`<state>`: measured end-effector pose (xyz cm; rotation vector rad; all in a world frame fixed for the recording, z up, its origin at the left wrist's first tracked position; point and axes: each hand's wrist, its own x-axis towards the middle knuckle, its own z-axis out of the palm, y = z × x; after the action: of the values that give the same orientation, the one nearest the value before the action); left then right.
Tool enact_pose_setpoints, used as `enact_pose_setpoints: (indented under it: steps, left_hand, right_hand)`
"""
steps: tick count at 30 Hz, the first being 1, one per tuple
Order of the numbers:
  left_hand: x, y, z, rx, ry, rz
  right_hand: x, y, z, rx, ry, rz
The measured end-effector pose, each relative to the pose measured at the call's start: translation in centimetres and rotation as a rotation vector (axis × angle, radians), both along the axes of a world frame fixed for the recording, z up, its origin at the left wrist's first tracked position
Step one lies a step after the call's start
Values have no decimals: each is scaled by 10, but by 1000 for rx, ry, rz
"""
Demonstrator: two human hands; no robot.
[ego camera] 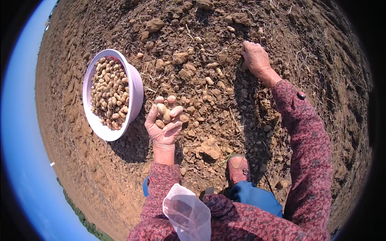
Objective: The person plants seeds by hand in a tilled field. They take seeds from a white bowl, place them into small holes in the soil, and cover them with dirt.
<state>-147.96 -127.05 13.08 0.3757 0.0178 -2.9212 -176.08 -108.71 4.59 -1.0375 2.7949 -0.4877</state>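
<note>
My left hand (164, 123) is palm up with its fingers curled round a few unshelled peanuts (164, 112), just right of a pale pink plastic basin (136, 90). Many peanuts in their shells (110, 90) lie in the basin. Farther off at the upper right, my right hand (255, 58) reaches down to the soil with bent fingers; its fingertips are hidden, so whether it grips anything does not show. Loose peanuts lie on the ground between the hands, among them one peanut (209, 80) near the middle and another (213, 64) above it.
Brown soil with clods and dry plant bits spreads all round. A large clod (210, 148) lies near my reddish shoe (238, 168). A sheer white cloth (188, 211) hangs before my patterned top. A clod (155, 25) lies beyond the basin.
</note>
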Motion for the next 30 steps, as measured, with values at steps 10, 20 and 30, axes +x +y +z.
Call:
enact_pose_setpoints:
  steps: [10,20,30]
  left_hand:
    - [26,-151,88,-2390,-1504,322]
    - [-56,42,-54,-2409,-679,-247]
    - [-69,40,-58,-2430,-634,-195]
  right_hand:
    - [-84,1,-25,-144,173,-319]
    - [61,-8,-4,-400,-260,83]
    - [93,-26,-15,-432,-195,211]
